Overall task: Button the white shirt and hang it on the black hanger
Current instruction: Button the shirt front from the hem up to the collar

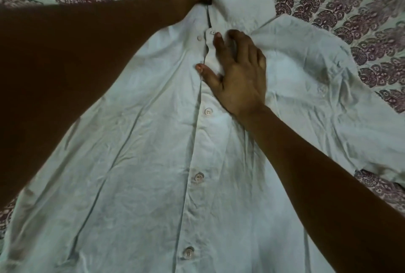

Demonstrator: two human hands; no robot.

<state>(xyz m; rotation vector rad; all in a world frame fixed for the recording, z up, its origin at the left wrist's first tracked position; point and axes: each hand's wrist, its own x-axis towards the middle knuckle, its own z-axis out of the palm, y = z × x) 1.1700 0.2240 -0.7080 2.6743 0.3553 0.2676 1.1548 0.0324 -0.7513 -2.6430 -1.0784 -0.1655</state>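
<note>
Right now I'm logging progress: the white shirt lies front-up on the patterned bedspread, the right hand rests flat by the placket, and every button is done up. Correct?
Not quite. In the head view the white shirt is front-up on the bedspread with the right hand on the placket, but the top button is still undone; the lower ones look fastened.

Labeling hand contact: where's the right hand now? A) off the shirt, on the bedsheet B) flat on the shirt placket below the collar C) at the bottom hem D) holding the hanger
B: the right hand lies spread on the shirt just below the collar.
</note>
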